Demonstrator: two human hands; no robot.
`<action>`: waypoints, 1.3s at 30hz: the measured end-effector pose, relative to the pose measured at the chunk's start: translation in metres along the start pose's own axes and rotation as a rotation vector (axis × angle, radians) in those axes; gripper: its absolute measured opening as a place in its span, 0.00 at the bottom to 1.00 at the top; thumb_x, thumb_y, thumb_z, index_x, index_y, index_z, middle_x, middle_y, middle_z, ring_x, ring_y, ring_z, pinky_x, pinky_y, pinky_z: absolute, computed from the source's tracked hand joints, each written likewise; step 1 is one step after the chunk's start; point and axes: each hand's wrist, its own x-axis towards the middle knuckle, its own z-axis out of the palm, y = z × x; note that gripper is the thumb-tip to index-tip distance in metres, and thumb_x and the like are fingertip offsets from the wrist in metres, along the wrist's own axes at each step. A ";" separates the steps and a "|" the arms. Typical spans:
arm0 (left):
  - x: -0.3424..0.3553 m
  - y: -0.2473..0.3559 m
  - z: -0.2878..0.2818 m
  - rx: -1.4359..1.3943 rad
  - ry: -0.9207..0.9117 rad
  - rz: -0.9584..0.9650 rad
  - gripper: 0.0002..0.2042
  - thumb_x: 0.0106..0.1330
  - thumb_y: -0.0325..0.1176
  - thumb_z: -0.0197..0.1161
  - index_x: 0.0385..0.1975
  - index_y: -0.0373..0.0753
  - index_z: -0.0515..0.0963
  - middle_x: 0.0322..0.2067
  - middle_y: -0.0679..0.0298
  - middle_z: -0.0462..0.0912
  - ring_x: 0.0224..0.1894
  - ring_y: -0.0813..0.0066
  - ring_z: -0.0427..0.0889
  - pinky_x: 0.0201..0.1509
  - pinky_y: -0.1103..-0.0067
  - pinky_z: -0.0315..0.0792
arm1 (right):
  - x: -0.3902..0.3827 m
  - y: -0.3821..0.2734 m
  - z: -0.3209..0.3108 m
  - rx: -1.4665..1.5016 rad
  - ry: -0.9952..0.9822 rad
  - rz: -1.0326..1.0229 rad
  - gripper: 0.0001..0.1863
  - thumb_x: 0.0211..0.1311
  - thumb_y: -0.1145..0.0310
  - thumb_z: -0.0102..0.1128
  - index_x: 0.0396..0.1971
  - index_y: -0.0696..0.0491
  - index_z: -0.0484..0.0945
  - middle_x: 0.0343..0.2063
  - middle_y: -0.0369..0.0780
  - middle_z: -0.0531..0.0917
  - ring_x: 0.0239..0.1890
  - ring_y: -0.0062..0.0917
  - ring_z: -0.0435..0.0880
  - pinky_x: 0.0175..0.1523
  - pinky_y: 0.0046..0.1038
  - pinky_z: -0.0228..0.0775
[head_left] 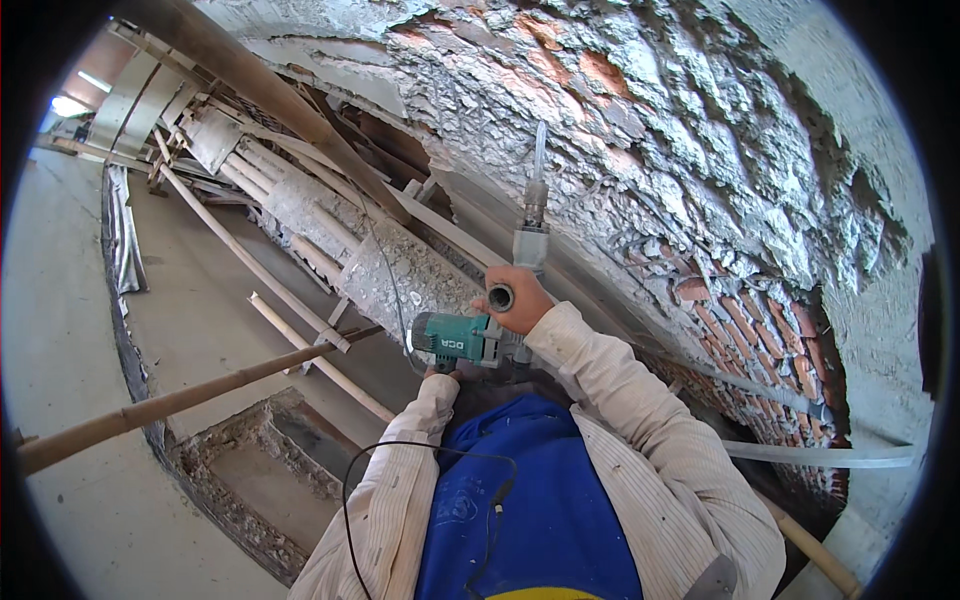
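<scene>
A green and grey demolition hammer [455, 337] is held in front of my chest, its chisel bit [540, 155] pointing up against the broken wall [640, 150]. The wall is rough, with grey-white mortar and patches of bare red brick. My right hand [522, 302] is closed round the hammer's side handle [501, 297], whose hollow round end faces up. Lower and to the left, my left hand [444, 377] grips the tool under its green motor housing. Most of the left hand's fingers are hidden by the housing and sleeve.
Bamboo poles [200, 393] cross the left side, and a thick brown pole [270, 80] slants overhead. Behind the tool lies a chipped concrete beam [400, 270]. A black cable [347, 490] loops over my left arm. Exposed bricks [765, 345] line the right.
</scene>
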 end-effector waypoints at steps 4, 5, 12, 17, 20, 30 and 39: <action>0.026 -0.042 0.037 -0.014 0.028 -0.062 0.31 0.52 0.42 0.70 0.56 0.35 0.72 0.50 0.51 0.80 0.54 0.54 0.79 0.56 0.68 0.71 | -0.014 0.003 -0.005 -0.039 0.010 -0.018 0.25 0.48 0.63 0.75 0.19 0.58 0.63 0.16 0.44 0.62 0.23 0.33 0.54 0.26 0.34 0.56; 0.032 -0.055 0.045 -0.033 0.046 0.000 0.31 0.52 0.43 0.70 0.56 0.35 0.72 0.50 0.50 0.80 0.54 0.54 0.79 0.56 0.68 0.72 | -0.019 0.004 -0.007 -0.045 -0.008 -0.003 0.23 0.48 0.64 0.74 0.20 0.59 0.65 0.17 0.45 0.65 0.23 0.37 0.59 0.28 0.35 0.59; 0.047 -0.091 0.098 -0.075 0.044 0.004 0.31 0.50 0.47 0.72 0.52 0.35 0.75 0.46 0.49 0.81 0.52 0.54 0.79 0.53 0.67 0.72 | -0.040 0.020 -0.016 -0.053 -0.016 -0.069 0.25 0.48 0.62 0.74 0.19 0.59 0.64 0.16 0.44 0.62 0.24 0.32 0.54 0.27 0.34 0.57; 0.016 -0.090 0.102 -0.005 0.122 0.041 0.30 0.49 0.48 0.72 0.50 0.36 0.76 0.43 0.51 0.82 0.47 0.56 0.81 0.48 0.67 0.74 | -0.051 0.021 -0.022 -0.089 -0.065 -0.013 0.22 0.47 0.62 0.74 0.22 0.59 0.68 0.18 0.46 0.67 0.24 0.38 0.61 0.30 0.35 0.60; 0.009 -0.085 0.101 -0.041 0.162 0.052 0.28 0.51 0.46 0.72 0.49 0.36 0.76 0.43 0.52 0.82 0.46 0.56 0.81 0.47 0.67 0.74 | -0.056 0.012 -0.021 -0.134 -0.100 -0.001 0.18 0.45 0.63 0.75 0.25 0.59 0.74 0.21 0.50 0.76 0.27 0.50 0.73 0.33 0.38 0.65; 0.038 -0.094 0.106 0.049 0.087 0.056 0.27 0.54 0.45 0.70 0.51 0.38 0.76 0.44 0.53 0.82 0.46 0.61 0.81 0.48 0.68 0.74 | -0.066 -0.001 -0.027 -0.125 -0.053 -0.093 0.23 0.47 0.61 0.74 0.22 0.61 0.69 0.16 0.47 0.66 0.22 0.33 0.57 0.28 0.35 0.60; 0.029 -0.102 0.099 0.065 0.098 0.022 0.27 0.53 0.47 0.70 0.49 0.38 0.75 0.43 0.54 0.82 0.46 0.61 0.81 0.47 0.68 0.74 | -0.075 0.005 -0.021 -0.105 -0.021 -0.089 0.24 0.46 0.60 0.75 0.22 0.61 0.68 0.16 0.46 0.66 0.22 0.32 0.59 0.28 0.34 0.61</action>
